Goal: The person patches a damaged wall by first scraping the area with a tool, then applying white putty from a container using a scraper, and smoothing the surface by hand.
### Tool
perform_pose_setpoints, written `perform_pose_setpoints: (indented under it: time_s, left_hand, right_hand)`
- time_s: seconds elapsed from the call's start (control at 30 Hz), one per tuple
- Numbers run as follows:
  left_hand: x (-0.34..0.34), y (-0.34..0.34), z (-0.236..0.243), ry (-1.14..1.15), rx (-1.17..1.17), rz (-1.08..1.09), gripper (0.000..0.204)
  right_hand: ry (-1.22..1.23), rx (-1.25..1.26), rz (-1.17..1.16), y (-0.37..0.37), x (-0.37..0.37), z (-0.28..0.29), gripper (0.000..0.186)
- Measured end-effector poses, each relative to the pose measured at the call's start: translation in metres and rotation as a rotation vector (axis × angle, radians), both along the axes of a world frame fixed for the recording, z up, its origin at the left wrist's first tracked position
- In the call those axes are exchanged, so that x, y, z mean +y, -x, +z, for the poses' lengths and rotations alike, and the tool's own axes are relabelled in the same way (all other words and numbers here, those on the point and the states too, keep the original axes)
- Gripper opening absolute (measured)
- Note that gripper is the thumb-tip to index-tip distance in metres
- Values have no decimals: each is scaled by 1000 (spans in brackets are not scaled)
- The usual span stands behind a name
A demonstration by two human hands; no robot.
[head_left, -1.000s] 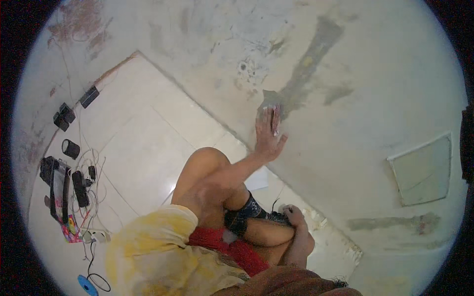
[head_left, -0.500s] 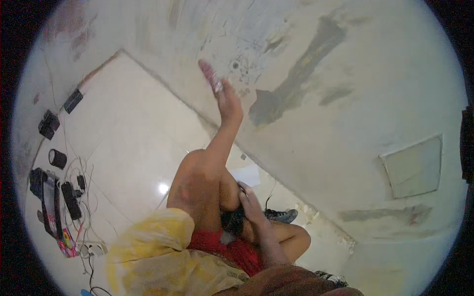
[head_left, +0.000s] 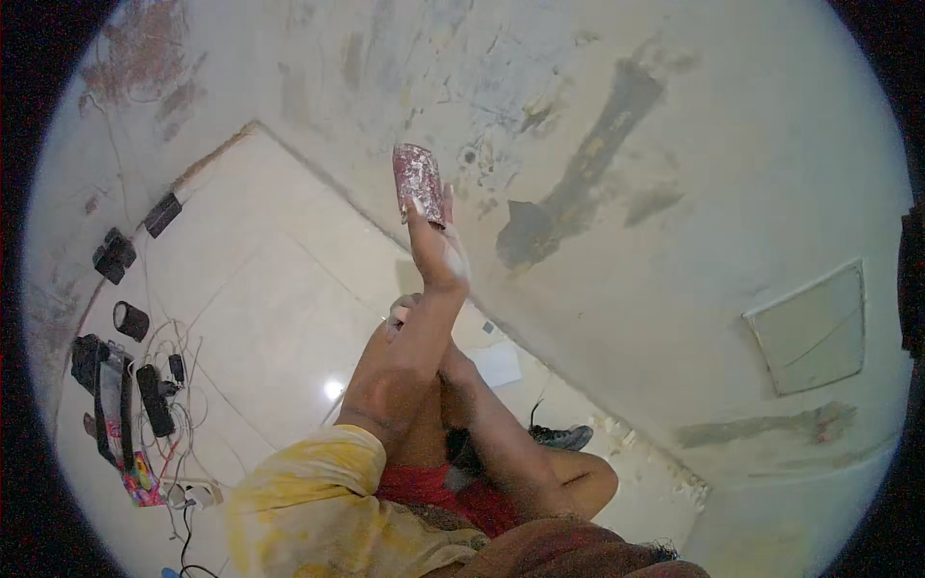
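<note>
My left hand (head_left: 436, 252) is raised toward the wall and pinches a folded piece of sandpaper (head_left: 418, 183), thumb in front and fingers behind. The sandpaper is reddish brown and speckled with white dust, its gritty face turned to me. It appears held a little off the wall. White dust coats my left palm and wrist. My right forearm reaches across behind my left one. The dusty fingertips of my right hand (head_left: 403, 310) show bent at my raised left knee; the rest is hidden by the left forearm.
Ahead and right rises a patchy plastered wall (head_left: 617, 289) with grey filler patches and a recessed panel (head_left: 809, 329). Tangled cables, a black power strip (head_left: 154, 400) and several black items lie on the tiled floor at left. A white sheet (head_left: 496, 366) and plaster crumbs lie along the wall.
My left hand has come down slightly and turned the sandpaper's face toward me. My right hand has moved up and left, from beside my legs to the left knee.
</note>
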State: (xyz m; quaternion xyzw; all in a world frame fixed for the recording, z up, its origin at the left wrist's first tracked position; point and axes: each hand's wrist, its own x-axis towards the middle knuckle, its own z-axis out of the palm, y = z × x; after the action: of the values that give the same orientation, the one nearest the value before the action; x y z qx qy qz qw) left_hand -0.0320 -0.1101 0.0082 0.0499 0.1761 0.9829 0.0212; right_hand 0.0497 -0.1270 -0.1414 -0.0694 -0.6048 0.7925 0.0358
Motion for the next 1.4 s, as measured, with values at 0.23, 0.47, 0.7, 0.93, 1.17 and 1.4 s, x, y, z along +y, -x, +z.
perform_pose_setpoints:
  time_s: [0.23,0.47,0.7,0.93,1.17,1.4]
  left_hand:
    - [-5,-18,-3,21,18,-93,54]
    - [0,-10,-22,58,-27,-238,54]
    - [-23,-10,17,135,-201,-304,53]
    - [-7,-13,-5,191,63,-152,52]
    - [-19,-12,3,485,-29,-334,54]
    - [3,2,-5,258,69,-97,48]
  right_hand:
    - [-81,124,-42,13,-17,8,20]
    - [-547,101,-157,18,-33,29,19]
    - [-450,69,-191,10,-45,21,17]
    - [-517,81,-243,10,-48,22,17]
    - [-696,-66,-247,-55,-36,3,18]
    - [-493,388,-57,48,-24,-16,20]
